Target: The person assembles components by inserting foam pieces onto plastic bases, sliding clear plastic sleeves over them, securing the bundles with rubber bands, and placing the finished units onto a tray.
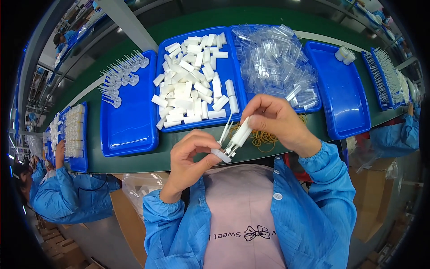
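The small white plastic stick-shaped part (238, 136) is held above the near edge of the green tabletop (134, 162), pinched at its upper end by the right hand (274, 120). The left hand (190, 154) has its grip closed on the lower end, beside a thin white prong (226, 128). Fingers hide how the pieces join; yellow rubber bands (264, 138) lie half hidden behind the right hand.

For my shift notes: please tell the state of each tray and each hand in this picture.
Left hand: pinching a small white cap.
Right hand: gripping a white plastic piece.
Middle tray: heaped with white blocks.
Clear-tube tray: piled full.
Left tray: mostly bare.
Right tray: nearly bare.
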Action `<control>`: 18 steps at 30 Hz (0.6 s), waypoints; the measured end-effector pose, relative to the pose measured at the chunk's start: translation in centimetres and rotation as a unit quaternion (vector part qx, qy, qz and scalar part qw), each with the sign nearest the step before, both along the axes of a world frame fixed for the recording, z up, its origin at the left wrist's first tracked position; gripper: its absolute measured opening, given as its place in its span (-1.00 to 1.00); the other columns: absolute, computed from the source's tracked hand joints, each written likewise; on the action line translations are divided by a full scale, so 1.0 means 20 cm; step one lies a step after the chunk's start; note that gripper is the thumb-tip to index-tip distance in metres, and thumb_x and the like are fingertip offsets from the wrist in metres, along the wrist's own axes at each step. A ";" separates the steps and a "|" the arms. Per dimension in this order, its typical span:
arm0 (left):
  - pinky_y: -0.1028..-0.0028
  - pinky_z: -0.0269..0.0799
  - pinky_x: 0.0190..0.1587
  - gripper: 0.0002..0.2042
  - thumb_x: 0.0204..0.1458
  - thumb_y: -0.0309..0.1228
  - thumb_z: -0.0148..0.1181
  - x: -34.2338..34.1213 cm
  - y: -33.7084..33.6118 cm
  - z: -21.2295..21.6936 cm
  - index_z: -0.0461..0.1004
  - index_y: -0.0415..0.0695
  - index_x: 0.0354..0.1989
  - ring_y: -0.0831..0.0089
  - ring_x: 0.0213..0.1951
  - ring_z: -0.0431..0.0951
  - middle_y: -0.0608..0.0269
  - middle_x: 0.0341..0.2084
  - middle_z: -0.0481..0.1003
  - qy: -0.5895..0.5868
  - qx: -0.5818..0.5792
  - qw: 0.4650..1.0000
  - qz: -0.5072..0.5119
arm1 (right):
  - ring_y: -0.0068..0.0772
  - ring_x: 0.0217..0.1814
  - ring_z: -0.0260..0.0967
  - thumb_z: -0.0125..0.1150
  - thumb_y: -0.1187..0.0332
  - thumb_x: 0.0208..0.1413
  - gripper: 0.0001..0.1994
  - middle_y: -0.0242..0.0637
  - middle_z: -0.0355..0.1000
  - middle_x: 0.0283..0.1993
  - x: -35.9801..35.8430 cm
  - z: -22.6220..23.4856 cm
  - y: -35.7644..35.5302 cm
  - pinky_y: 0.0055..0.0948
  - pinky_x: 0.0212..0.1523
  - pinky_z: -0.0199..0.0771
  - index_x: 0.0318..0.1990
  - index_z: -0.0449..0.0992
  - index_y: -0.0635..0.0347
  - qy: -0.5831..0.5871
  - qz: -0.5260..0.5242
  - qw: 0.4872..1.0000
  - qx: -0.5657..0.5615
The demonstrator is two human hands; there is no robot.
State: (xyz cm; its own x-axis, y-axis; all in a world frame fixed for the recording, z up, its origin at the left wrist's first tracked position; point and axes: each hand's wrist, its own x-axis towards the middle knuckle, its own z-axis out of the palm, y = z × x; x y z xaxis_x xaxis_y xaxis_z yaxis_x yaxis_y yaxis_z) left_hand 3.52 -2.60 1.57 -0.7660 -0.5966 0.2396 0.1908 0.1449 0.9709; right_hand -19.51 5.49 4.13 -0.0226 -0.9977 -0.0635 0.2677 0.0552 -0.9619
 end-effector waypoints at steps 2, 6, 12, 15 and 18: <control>0.50 0.53 -0.15 -0.78 -0.12 -0.68 0.28 -0.02 0.00 -0.03 0.49 -0.29 -0.25 0.46 -0.23 0.51 0.15 -0.27 0.42 0.019 0.001 0.999 0.026 | -0.59 -0.16 0.37 0.22 0.39 0.09 -0.85 -0.34 0.44 -0.23 0.06 0.00 0.02 -0.55 -0.07 0.35 -0.23 0.44 0.23 -0.014 0.019 1.000 0.011; 0.50 0.53 -0.14 -0.80 -0.11 -0.67 0.27 -0.02 0.02 -0.06 0.48 -0.29 -0.26 0.46 -0.23 0.52 0.15 -0.27 0.42 0.029 -0.002 0.999 0.037 | -0.61 -0.15 0.36 0.20 0.40 0.10 -0.85 -0.33 0.44 -0.22 0.10 -0.04 0.02 -0.55 -0.08 0.34 -0.22 0.46 0.25 -0.032 0.021 0.999 0.030; 0.50 0.52 -0.12 -0.79 -0.09 -0.66 0.28 -0.01 0.01 -0.06 0.48 -0.29 -0.24 0.45 -0.22 0.53 0.17 -0.26 0.42 -0.005 0.019 0.996 0.081 | -0.32 0.02 0.37 0.20 0.36 0.04 -0.78 -0.24 0.45 -0.09 -0.09 -0.09 -0.26 -0.33 0.11 0.28 -0.15 0.53 0.19 0.386 -0.006 0.916 -0.105; 0.51 0.52 -0.12 -0.78 -0.09 -0.67 0.27 -0.03 0.02 -0.06 0.47 -0.29 -0.23 0.45 -0.21 0.54 0.18 -0.26 0.42 -0.007 0.037 0.996 0.077 | -0.11 0.20 0.24 0.26 0.28 -0.05 -0.72 -0.19 0.40 0.01 -0.16 -0.26 -0.42 -0.08 0.27 0.07 -0.15 0.55 0.15 0.698 -0.108 0.687 -0.171; 0.52 0.51 -0.12 -0.77 -0.10 -0.67 0.28 -0.01 0.02 -0.07 0.47 -0.29 -0.23 0.46 -0.22 0.54 0.19 -0.25 0.42 -0.006 0.031 0.997 0.070 | -0.08 0.32 0.09 0.30 0.21 -0.10 -0.70 -0.20 0.35 0.08 -0.14 -0.31 -0.49 0.08 0.34 -0.15 -0.19 0.56 0.10 0.778 -0.058 0.615 -0.117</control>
